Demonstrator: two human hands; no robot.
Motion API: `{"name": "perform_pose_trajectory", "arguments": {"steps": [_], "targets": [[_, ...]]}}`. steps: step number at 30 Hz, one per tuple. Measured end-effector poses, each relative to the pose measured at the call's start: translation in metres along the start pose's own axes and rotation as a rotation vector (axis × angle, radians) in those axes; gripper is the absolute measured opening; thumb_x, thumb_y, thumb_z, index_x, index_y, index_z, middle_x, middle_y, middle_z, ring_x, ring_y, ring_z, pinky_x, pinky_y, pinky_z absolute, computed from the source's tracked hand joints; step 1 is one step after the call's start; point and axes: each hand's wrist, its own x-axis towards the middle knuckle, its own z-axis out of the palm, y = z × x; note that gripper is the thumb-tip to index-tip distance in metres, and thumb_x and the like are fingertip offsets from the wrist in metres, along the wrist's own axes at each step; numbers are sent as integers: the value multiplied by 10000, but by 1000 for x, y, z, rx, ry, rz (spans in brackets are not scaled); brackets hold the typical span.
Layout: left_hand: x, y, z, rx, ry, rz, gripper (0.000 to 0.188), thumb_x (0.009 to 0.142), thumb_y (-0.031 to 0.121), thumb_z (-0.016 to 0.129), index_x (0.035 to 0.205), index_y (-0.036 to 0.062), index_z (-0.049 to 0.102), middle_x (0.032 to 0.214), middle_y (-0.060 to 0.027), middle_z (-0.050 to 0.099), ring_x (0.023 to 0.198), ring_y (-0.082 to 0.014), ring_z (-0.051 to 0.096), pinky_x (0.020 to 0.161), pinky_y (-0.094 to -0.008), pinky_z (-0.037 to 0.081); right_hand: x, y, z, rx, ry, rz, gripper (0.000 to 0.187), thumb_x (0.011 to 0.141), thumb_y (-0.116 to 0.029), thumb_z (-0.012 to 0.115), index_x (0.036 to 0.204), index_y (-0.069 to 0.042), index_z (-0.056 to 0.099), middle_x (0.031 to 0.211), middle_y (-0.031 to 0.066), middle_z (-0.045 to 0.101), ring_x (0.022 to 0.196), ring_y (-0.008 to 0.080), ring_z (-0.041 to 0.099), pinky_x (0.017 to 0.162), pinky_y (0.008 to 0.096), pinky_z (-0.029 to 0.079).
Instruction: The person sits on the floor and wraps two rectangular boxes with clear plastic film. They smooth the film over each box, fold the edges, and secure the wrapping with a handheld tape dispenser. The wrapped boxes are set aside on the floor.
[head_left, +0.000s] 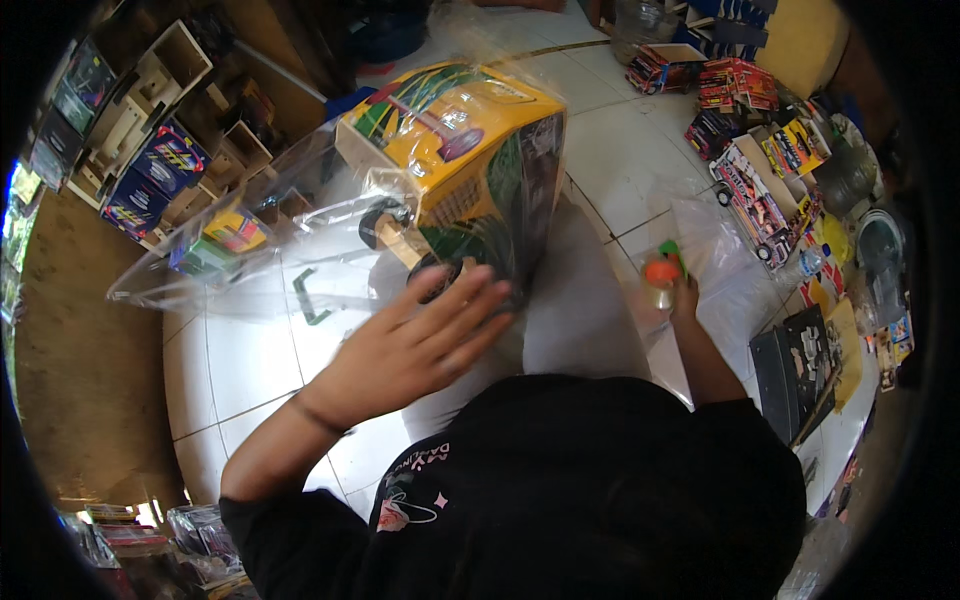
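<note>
A yellow and green toy truck (478,115) with black wheels and pale wooden parts rests over my legs, inside a large clear plastic bag (300,240). The bag's loose end spreads out to the left. Across the truck's near wheel lies my left hand (430,345), open, its fingers stretched out and slightly blurred. Off to the right, my right hand (686,298) is closed beside a small clear container with an orange top (661,271). A bright green piece (672,252) shows at its fingertips; what exactly the fingers grip is unclear.
Wooden truck bodies and blue boxes (158,170) are stacked at the left. Clear plastic sheeting (715,240) lies on the white tiles by my right hand. Painted toy trucks (750,200), red panels (738,84) and a dark box (790,360) line the right side.
</note>
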Motion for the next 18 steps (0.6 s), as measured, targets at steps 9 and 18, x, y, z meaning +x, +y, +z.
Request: {"name": "perform_pose_trajectory", "arguments": {"steps": [9, 18], "targets": [[-110, -96, -74, 469, -129, -579, 554, 754, 348, 702, 1242, 183, 498, 1180, -73, 547, 1147, -285, 503, 1076, -617, 244, -46, -60, 48, -635, -90, -691, 728, 800, -339, 694, 1399, -72, 377, 1451, 218, 298, 1307, 409, 318, 1038, 483, 318], [-139, -93, -74, 547, -41, -386, 229, 779, 172, 704, 863, 103, 502, 972, -46, 601, 900, -245, 593, 936, -491, 438, -191, -216, 138, -114, -566, -1319, 874, 844, -530, 576, 1470, -28, 229, 1505, 214, 232, 1396, 376, 223, 1108, 513, 154]]}}
